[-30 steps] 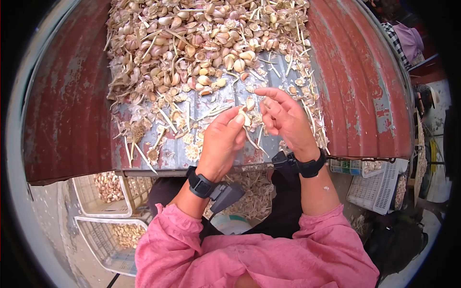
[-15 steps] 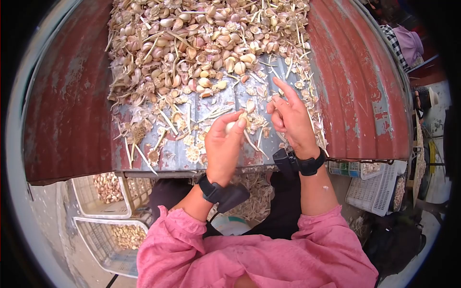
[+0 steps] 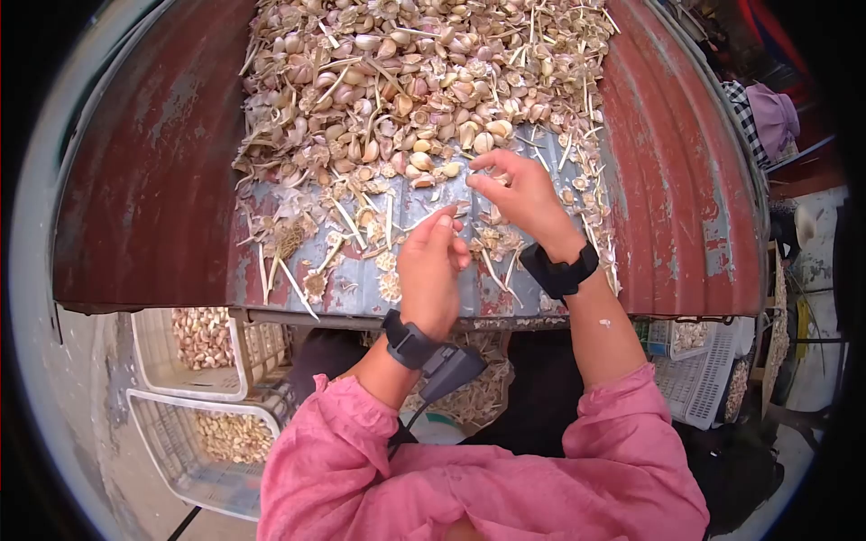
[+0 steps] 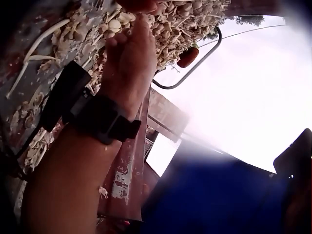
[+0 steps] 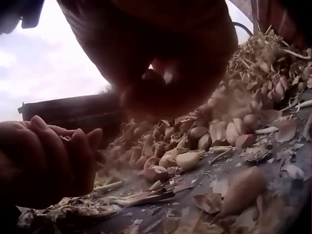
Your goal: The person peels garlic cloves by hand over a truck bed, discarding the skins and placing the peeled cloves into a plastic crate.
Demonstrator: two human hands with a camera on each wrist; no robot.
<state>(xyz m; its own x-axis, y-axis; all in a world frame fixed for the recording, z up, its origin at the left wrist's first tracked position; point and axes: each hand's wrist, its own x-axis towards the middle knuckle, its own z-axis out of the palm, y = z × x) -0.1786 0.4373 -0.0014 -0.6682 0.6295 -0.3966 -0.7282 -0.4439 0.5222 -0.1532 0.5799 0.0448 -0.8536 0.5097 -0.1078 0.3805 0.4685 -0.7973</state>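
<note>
My left hand (image 3: 431, 266) is raised over the near part of the metal sheet, fingers curled and thumb tip against the index finger. From the right wrist view, a small pale piece (image 5: 66, 138) shows at the fingertips of the left hand (image 5: 53, 165); the rest of its grasp is hidden. My right hand (image 3: 528, 194) hovers farther forward, just short of the garlic heap (image 3: 406, 90), thumb and index finger apart. A lone garlic clove (image 5: 246, 190) lies on the sheet beneath it. Several pale cloves (image 3: 422, 162) lie at the heap's near edge.
Dry stalks (image 3: 293, 288) and skins (image 3: 388, 287) litter the corrugated sheet (image 3: 442, 302), which has raised red sides (image 3: 667, 180). On the floor at left stand two plastic crates (image 3: 189, 397) with cloves. More baskets (image 3: 690, 388) are at right.
The head view has shifted, moving the sheet rightward. My right hand has moved toward the heap and lowered its raised index finger. The pale clove seen at my left fingertips no longer shows there.
</note>
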